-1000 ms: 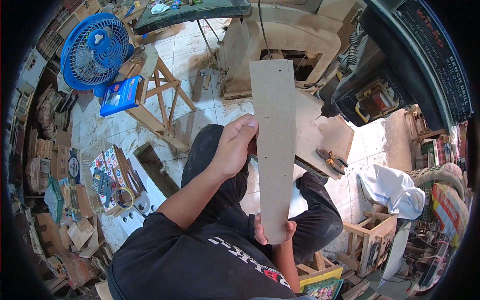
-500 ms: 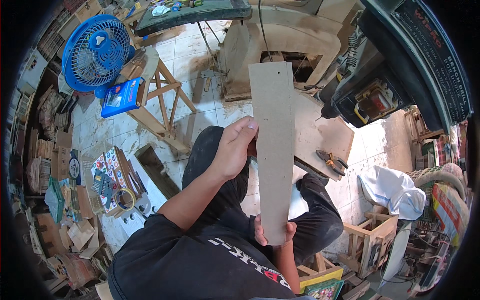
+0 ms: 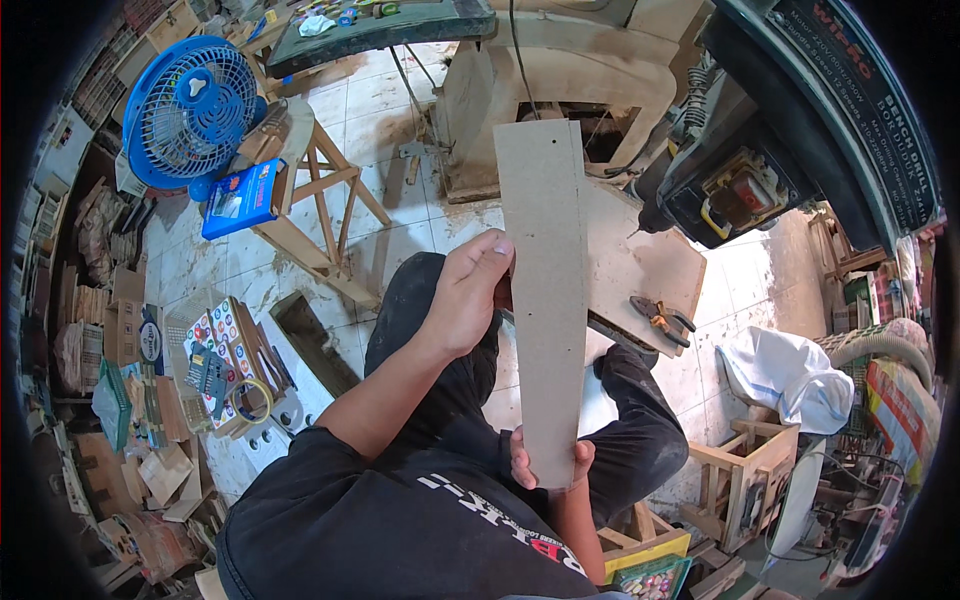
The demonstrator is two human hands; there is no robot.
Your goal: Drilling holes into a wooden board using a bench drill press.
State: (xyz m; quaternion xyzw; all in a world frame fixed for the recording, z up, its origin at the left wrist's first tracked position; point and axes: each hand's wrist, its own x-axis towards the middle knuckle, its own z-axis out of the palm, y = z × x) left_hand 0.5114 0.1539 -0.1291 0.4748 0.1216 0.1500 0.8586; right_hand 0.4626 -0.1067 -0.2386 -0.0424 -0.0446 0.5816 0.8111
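Note:
A long, narrow tan wooden board (image 3: pixel 545 300) is held up lengthwise in front of me, wider at its far end, with a few small dark holes in its face. My left hand (image 3: pixel 468 290) grips its left edge near the middle, thumb against the edge; the other fingers are partly hidden behind it. At the near end, my right hand (image 3: pixel 548 462) is closed round the board from beneath, fingertips showing on both sides. Beyond the board's right edge, pliers (image 3: pixel 662 322) with orange and black handles lie on a flat wooden panel (image 3: pixel 650 265).
A dark bench drill (image 3: pixel 800 130) looms at the upper right, its bit over the panel. On the left, a blue fan (image 3: pixel 190 110) stands on a wooden stool (image 3: pixel 325 190). A white sack (image 3: pixel 785 380) and a wooden frame (image 3: pixel 745 465) sit to the right. Tape (image 3: pixel 250 400) lies at lower left.

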